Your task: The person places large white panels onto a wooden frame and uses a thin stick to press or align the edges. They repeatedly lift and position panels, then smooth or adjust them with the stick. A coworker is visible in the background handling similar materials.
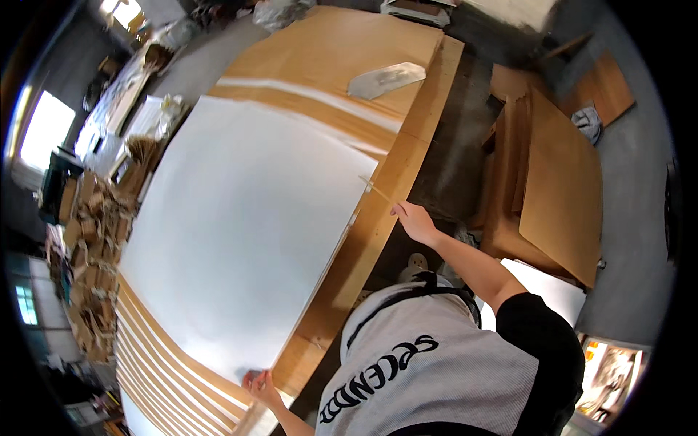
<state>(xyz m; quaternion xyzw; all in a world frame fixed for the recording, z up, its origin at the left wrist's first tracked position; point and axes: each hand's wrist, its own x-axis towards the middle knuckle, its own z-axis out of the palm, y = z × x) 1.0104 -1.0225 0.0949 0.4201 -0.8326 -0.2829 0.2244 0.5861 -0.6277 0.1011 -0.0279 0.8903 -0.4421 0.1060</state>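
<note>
"Along the left, what hems in your tabletop (356, 254)?"

"A pile of cardboard (94, 291) sits just past it, so I'd count on little room there. Nearer me come fanned edges (182, 370), brown and white by turns."

"And the sheet (225, 225)?"

"Broad and white, it lies flat in the middle of the tabletop. I'd expect it light for its size, floppy if raised by one corner, smooth enough to slide, and quick to crease or smudge. I'd take it by two corners of one side, fingertips only."

"Your hands?"

"My left hand (262, 385) is at the sheet's near corner, fingers bunched; I can't tell whether they pinch it or only rest there. My right hand (414, 221) pinches a thin stick (382, 194), its tip by the sheet's right edge."

"Room on the right?"

"A bare strip of tabletop, then dark floor (451, 167), then a stack of brown board (560, 189). The gap suits my arm, though something this broad could catch the stack."
</note>
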